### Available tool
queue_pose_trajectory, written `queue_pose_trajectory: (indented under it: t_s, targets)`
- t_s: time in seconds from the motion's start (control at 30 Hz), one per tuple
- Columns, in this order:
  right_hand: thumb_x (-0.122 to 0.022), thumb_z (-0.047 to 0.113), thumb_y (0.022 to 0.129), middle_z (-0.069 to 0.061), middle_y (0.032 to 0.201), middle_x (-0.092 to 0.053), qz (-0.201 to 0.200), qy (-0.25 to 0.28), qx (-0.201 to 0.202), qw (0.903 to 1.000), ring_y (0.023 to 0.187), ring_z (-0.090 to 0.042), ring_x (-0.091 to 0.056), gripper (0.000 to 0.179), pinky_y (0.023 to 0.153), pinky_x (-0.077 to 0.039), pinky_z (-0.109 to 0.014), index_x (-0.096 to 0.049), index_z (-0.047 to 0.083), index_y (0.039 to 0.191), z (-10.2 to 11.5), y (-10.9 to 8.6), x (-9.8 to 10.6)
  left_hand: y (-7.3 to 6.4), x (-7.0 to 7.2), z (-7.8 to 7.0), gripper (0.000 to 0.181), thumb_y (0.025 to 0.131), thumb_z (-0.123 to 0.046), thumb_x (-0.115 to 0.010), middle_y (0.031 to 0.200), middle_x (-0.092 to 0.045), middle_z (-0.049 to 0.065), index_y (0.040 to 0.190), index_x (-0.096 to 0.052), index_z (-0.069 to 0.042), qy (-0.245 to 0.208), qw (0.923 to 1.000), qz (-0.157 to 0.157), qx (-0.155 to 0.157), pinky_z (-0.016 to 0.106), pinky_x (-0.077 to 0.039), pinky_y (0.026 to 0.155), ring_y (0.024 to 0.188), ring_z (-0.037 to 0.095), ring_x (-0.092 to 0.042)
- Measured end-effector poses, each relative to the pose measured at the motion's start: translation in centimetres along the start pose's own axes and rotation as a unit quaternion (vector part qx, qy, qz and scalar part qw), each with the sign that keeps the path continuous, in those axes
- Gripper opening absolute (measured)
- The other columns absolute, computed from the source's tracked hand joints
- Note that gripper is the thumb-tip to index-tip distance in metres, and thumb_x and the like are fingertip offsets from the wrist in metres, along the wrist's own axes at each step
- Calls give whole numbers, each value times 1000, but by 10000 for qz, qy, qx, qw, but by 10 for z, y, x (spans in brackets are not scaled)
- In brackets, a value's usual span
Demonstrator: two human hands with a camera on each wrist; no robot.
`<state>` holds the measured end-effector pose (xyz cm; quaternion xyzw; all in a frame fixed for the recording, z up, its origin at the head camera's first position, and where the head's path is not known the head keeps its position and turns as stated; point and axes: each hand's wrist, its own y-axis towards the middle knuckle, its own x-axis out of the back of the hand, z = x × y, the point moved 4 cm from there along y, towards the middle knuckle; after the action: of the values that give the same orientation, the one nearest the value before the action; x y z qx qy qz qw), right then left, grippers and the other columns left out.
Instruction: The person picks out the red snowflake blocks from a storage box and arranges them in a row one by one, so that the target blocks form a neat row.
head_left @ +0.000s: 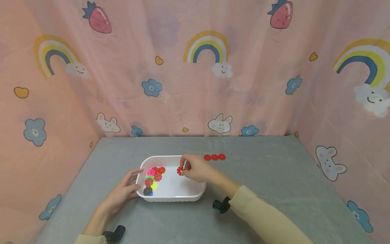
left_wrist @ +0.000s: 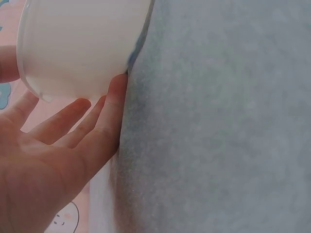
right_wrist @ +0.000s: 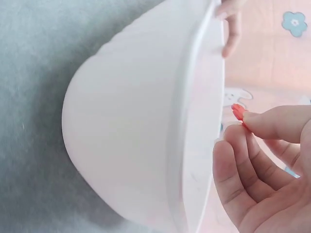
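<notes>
A white plastic tray (head_left: 170, 198) with rounded corners stands on the grey table. My left hand (head_left: 123, 189) is at its left side, fingers fairly straight, fingertips against the rim and the outer wall (left_wrist: 82, 48). Over the tray's right half my right hand (head_left: 196, 168) pinches a red flower-shaped disc (head_left: 180, 171) between thumb and fingertips. That disc shows edge-on in the right wrist view, at the thumb tip (right_wrist: 252, 121). In the tray's left end lie several more flower discs: red (head_left: 157, 177), pink (head_left: 151, 172), green, yellow (head_left: 154, 186), blue and a dark one (head_left: 147, 190).
Three red flower discs (head_left: 214, 157) lie in a row on the grey table (head_left: 259, 169), beyond the tray to the right. A pink patterned curtain (head_left: 182, 101) encloses the back and both sides. Dark wrist-worn devices (head_left: 221, 205) sit at both wrists.
</notes>
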<state>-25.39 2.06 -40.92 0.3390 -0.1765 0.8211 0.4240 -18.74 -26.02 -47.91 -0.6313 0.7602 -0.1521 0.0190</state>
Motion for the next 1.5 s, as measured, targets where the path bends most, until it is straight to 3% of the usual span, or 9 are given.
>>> queue_pose_trajectory:
  t_s: [0.47,0.83,1.13,1.5]
  targets:
    - [-71,6,90,-2,85,-61,-624,541,-85,9965,78,-20,-58,18,64,-54,-28,-62,12,104,-14,-16,41,-2,-1,-4,58,101,-14,-56,163,-19,25,155,-32,-14,68,9999,-128,89,50,-50,102,140,47,-39]
    - [-69,6,93,-6,86,-63,-1146,629,-11,9914,74,-22,-58,15,64,-53,-29,-63,9,106,-46,-21,72,-1,0,-2,59,102,-13,-55,163,-19,24,155,-31,-14,-13,10000,-75,39,47,-51,101,139,45,-41]
    - [-67,8,93,-9,88,-64,-1412,598,-376,9875,75,-24,-59,17,65,-54,-34,-62,7,109,-77,-29,88,1,-1,-2,59,101,-14,-57,163,-22,24,155,-31,-14,15,9999,-109,93,47,-51,101,139,45,-42]
    - [-66,10,96,-13,92,-66,-1625,406,-935,9814,75,-25,-62,20,63,-54,-30,-61,3,114,-122,-29,98,1,1,-2,59,101,-13,-57,164,-19,25,155,-32,-14,18,9999,-120,74,47,-51,100,140,46,-41]
